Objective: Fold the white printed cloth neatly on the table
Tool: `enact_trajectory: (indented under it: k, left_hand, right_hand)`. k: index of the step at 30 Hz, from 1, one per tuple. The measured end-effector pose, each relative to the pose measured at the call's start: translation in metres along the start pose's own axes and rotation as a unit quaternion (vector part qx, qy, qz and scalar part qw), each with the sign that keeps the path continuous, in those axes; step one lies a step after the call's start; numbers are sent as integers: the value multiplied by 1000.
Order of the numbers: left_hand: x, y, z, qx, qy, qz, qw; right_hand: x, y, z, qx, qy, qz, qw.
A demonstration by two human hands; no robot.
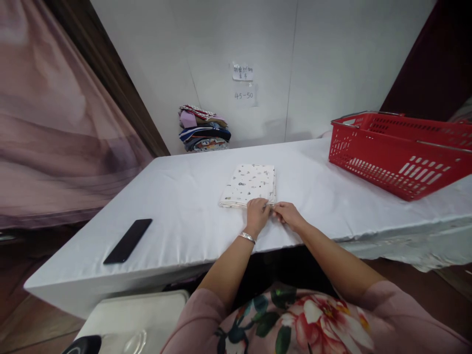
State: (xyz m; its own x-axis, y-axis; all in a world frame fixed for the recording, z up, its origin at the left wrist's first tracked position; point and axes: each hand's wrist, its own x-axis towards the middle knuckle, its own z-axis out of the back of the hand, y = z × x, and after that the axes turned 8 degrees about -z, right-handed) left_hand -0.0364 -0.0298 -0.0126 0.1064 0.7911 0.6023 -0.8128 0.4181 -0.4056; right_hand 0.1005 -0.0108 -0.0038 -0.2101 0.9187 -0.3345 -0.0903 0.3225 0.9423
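Note:
A folded white cloth with small printed figures (250, 184) lies flat near the middle of the white-covered table (184, 196). My left hand (256, 214), with a silver bracelet at the wrist, rests on the cloth's near edge with its fingers curled. My right hand (286, 214) meets it at the cloth's near right corner and pinches the edge there. Both hands touch each other at the fingertips.
A red plastic basket (398, 152) stands at the table's right end. A black phone (128, 240) lies near the front left edge. Several folded clothes (203, 129) are stacked at the back against the wall. A white lidded bin (132, 319) sits below the table, left.

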Motion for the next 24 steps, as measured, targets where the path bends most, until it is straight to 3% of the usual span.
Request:
enact_trajectory:
  k: [9,16,24]
  left_hand:
    - [-2,-3,2,33,27,-21,999]
    - [2,1,0,-3,-6,14,1000]
    - [4,-1,1,0,-11,17,1000]
  right_hand:
    - [-1,2,6,30,32,22,999]
    - [2,6,20,-44,-49,-27,997]
    - [11,7,18,-100,10,-81,992]
